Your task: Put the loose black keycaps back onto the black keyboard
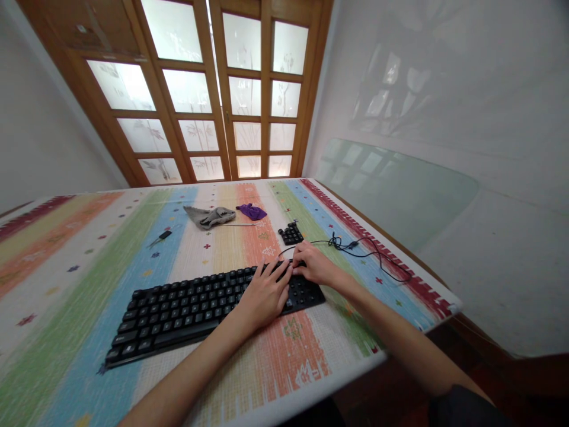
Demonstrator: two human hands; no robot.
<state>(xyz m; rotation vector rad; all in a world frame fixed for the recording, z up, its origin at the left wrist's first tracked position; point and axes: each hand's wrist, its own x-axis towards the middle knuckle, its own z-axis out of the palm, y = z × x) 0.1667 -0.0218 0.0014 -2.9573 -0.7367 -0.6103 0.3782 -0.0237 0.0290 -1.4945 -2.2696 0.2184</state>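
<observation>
A black computer keyboard [186, 308] lies at a slant on the striped cloth. Its right end shows bare key sockets where the caps are off. My left hand [265, 290] rests on the right part of the keyboard, fingers spread over the keys. Close beside it, my right hand [311, 265] is bent at the keyboard's upper right, fingertips pinched together; whatever is between them is hidden. Just beyond my right hand sits a small cluster of loose black keycaps [291, 233].
A black cable [351, 244] lies tangled toward the table's right edge. Farther back are a grey cloth [211, 217], a purple cloth [252, 211] and a thin rod [240, 225]. A small black object [165, 235] lies at left. A wall flanks the striped tablecloth [89, 284].
</observation>
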